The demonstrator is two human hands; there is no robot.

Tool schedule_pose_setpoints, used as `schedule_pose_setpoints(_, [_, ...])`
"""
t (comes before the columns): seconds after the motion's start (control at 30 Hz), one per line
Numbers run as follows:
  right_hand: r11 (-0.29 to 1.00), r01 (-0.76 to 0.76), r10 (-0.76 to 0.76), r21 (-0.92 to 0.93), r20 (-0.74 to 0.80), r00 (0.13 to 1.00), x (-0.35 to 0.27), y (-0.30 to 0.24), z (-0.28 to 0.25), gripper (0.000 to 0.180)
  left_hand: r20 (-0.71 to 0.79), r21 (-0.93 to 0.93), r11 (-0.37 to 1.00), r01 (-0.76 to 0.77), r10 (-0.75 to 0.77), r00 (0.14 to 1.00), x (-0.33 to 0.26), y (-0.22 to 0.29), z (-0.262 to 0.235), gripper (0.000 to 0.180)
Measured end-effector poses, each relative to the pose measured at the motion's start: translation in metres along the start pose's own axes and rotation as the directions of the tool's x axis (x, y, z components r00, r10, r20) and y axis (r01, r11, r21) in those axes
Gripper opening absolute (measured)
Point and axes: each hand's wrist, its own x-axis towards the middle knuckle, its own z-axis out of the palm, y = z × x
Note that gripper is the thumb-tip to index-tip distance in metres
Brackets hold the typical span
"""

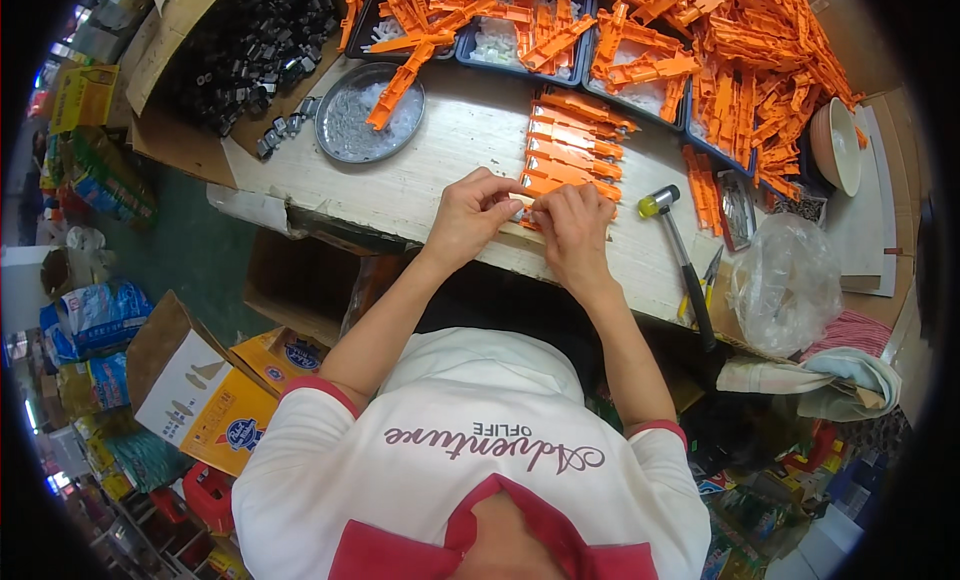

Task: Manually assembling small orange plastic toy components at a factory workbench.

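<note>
Several long orange plastic parts (pixel 570 150) lie side by side in a row on the white worktable. Both of my hands meet at the near end of this row, close to the table's front edge. The thumb and fingers of my left hand (pixel 468 220) are pinched together by a small greyish piece that I cannot identify. From the other side, my right hand (pixel 577 230) curls its fingers down onto the nearest orange part, mostly covering it. To the right of my right hand lies a hammer (pixel 682 250) with a yellow-and-black head and a dark grip.
Blue trays (pixel 570 75) with small white pieces and orange parts line the back, beside a large orange heap (pixel 760 40). A round metal dish (pixel 335 140) and a box of black metal pieces (pixel 265 65) stand left. Pliers (pixel 712 270) and a clear plastic bag (pixel 788 285) lie right.
</note>
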Motion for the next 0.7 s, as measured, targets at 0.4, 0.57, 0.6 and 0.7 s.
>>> schedule_pose_setpoints(0.4, [0.999,0.021,-0.02,-0.041,0.011,1.0,-0.004,0.005,-0.009,0.014,0.14,0.655,0.727,-0.207,0.153,0.978,0.013,0.015,0.01,0.013])
schedule_pose_setpoints(0.57, [0.999,-0.012,0.01,-0.032,-0.075,0.997,-0.003,0.008,-0.018,0.013,0.178,0.735,0.646,-0.206,0.11,0.978,0.016,0.022,0.012,0.016])
schedule_pose_setpoints(0.6, [0.999,-0.012,0.009,-0.033,-0.077,0.997,-0.003,0.008,-0.017,0.013,0.193,0.73,0.651,-0.208,0.096,0.977,0.017,0.022,0.011,0.016])
schedule_pose_setpoints(0.7, [0.999,0.028,-0.03,-0.032,-0.066,0.997,-0.003,0.007,-0.014,0.015,0.216,0.642,0.738,-0.208,0.086,0.973,0.021,0.017,0.005,0.014])
